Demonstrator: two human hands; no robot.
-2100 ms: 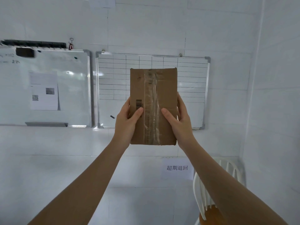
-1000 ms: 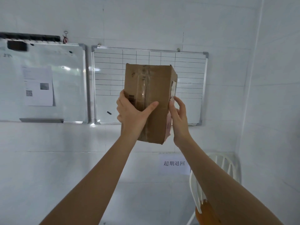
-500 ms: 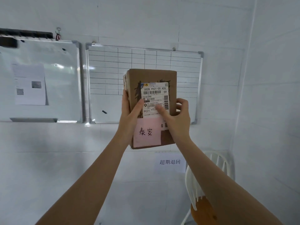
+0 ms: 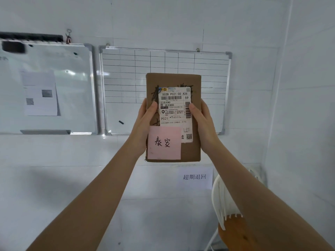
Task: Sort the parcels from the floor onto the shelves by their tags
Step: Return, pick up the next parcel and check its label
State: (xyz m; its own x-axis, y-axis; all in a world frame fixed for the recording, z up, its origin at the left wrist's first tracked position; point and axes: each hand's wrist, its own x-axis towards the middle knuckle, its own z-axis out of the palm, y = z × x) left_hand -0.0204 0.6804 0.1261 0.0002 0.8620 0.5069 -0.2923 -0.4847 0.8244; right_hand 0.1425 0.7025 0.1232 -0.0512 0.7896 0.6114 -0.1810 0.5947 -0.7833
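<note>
I hold a brown cardboard parcel (image 4: 173, 79) upright at arm's length in front of the wall. Its labelled face is turned to me. A white shipping label (image 4: 175, 107) with barcodes covers its upper middle, and a pink tag (image 4: 164, 143) with handwritten characters is stuck at its lower left. My left hand (image 4: 145, 124) grips the parcel's left edge, thumb on the front. My right hand (image 4: 204, 124) grips the right edge, thumb on the label. No shelves or floor parcels are in view.
Two whiteboards hang on the white tiled wall, a plain whiteboard (image 4: 45, 87) at the left and a gridded whiteboard (image 4: 126, 78) behind the parcel. A paper sign (image 4: 194, 177) with printed characters is taped lower down. A white chair with a wooden seat (image 4: 223, 205) stands at the lower right corner.
I turned the parcel from its taped back face round to the labelled face. Both hands shifted their grip to the side edges, and the parcel now faces me squarely.
</note>
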